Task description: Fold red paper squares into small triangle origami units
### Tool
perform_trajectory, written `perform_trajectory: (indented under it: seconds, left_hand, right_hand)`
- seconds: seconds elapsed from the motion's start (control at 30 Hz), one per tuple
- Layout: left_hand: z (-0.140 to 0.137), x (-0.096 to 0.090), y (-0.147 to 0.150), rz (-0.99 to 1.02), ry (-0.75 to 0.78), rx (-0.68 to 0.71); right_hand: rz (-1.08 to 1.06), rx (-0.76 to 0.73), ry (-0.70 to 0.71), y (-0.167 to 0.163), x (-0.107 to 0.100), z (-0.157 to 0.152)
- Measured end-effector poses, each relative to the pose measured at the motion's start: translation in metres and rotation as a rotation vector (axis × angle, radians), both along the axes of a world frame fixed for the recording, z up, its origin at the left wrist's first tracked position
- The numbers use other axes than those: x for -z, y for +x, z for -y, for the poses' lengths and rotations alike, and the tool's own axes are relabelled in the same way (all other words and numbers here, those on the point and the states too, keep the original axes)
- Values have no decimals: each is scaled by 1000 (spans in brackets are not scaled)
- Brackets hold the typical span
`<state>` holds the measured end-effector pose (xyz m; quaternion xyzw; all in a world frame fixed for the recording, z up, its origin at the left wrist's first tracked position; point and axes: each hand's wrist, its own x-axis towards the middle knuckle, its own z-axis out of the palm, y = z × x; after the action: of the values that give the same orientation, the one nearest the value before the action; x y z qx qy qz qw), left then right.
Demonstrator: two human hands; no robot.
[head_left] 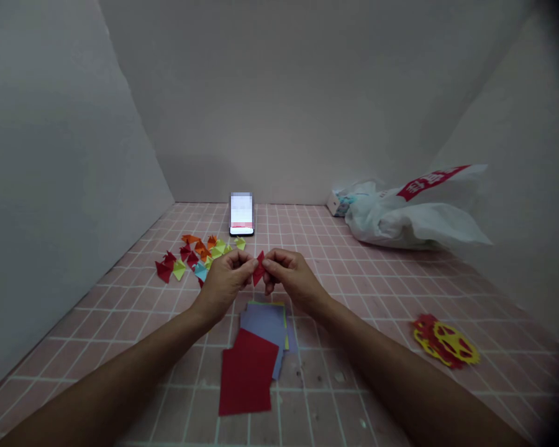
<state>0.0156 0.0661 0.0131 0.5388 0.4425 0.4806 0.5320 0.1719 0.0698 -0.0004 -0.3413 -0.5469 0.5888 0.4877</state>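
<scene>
view from the head, looking over the desk [335, 347], its top patterned in pink squares with pale lines.

item: small red folded paper [259, 269], one, pointed at top and bottom. we find it between the two hands, above the middle of the desk.

item: left hand [226, 276], bare. we note thumb and forefinger pinched on the left side of the red paper, the other fingers curled in.

item: right hand [291, 273], bare. we note thumb and forefinger closed on the right side of the same paper, the other fingers bent below.

item: paper squares, overlapping, between the forearms towards the near edge. we count a red square [248, 375] on top, a bluish sheet [263, 323] partly beneath, and yellow showing along the far and right sides.

item: folded paper pieces [163, 269], a loose group in red, orange, yellow-green and light blue, towards the left edge, beyond the left hand; some are hidden by it.

item: phone [241, 214], screen lit, content blurred, near the far edge, left of centre.

item: white plastic bag [391, 220] with red print, at the far right corner, a small box [338, 203] beside it.

item: red and yellow cutouts [456, 344], heaped, towards the right edge.
</scene>
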Motion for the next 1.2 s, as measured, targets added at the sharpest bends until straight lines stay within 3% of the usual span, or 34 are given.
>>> perform_trajectory:
  seconds: [0.33, 0.5, 0.77, 1.07, 1.2]
  left_hand:
    - [6, 10, 6, 40, 60, -35]
    - [8, 14, 5, -107, 209, -63]
    - [6, 6, 0, -377, 379, -68]
    - [9, 0, -1, -590, 496, -11]
    - [7, -2, -2, -539, 467, -9]
  right_hand:
    - [76, 128, 56, -10, 3, 9]
    - [8, 66, 26, -14, 7, 10]
    - [51, 44, 53, -7, 4, 5]
    - [293, 126, 237, 3, -3, 2]
    - [323, 150, 283, 4, -4, 3]
